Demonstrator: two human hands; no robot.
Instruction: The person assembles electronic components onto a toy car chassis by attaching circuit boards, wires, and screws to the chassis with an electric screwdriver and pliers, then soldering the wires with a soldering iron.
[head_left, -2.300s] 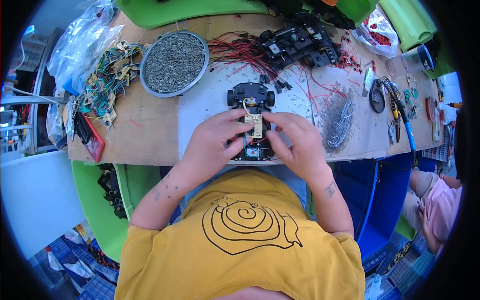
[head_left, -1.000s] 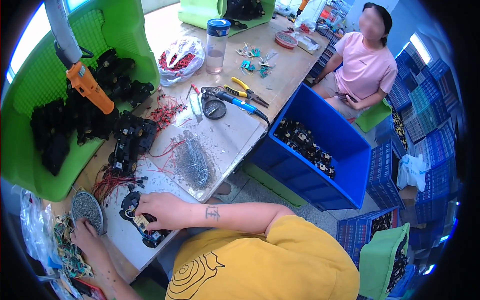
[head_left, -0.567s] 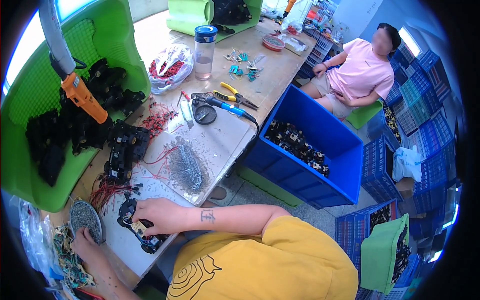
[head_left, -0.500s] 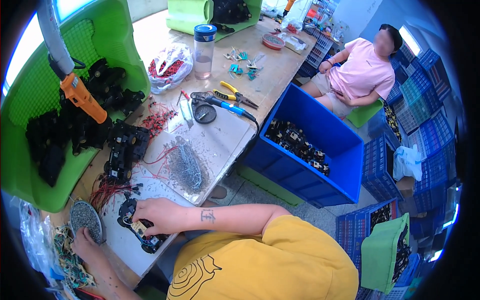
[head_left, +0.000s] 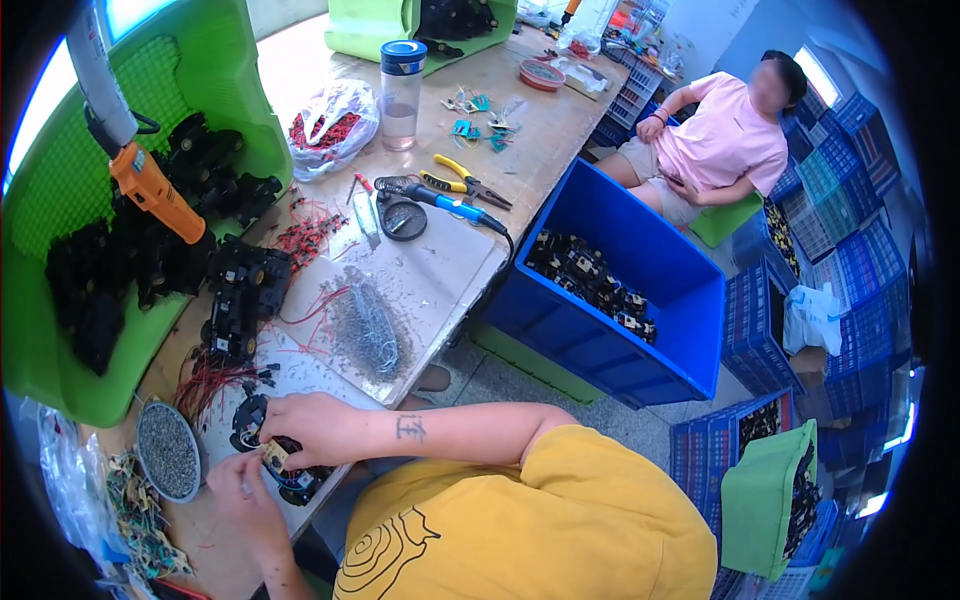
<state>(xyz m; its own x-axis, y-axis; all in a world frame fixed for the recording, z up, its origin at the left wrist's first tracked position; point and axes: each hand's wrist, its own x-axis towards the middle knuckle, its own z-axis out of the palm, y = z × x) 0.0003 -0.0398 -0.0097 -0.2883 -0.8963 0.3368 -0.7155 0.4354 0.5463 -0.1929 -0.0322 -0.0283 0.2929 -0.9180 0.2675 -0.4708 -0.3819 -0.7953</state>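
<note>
On the near end of the workbench lies a small black wheeled chassis (head_left: pixel 302 488) with a tan circuit board (head_left: pixel 276 459) on top. My right hand (head_left: pixel 318 428) grips the chassis from above, its fingers over the board. Close to the board's left edge is my left hand (head_left: pixel 243 490), thumb and fingertips pinched together. Whatever they hold is too small to make out. Left of that hand stands a round bowl (head_left: pixel 199 470) full of tiny grey metal pieces that look like screws. Red and black wires (head_left: pixel 215 385) lie just beyond the chassis.
An orange electric screwdriver (head_left: pixel 155 190) hangs over a green bin (head_left: pixel 60 350) of black chassis. Farther off are a soldering iron (head_left: pixel 445 203), pliers (head_left: pixel 465 183) and a bottle (head_left: pixel 402 110). A blue crate (head_left: pixel 640 378) stands beside the bench; a person in pink (head_left: pixel 725 135) sits beyond.
My left hand has left the bowl and moved right to the circuit board. My right hand stays on the chassis.
</note>
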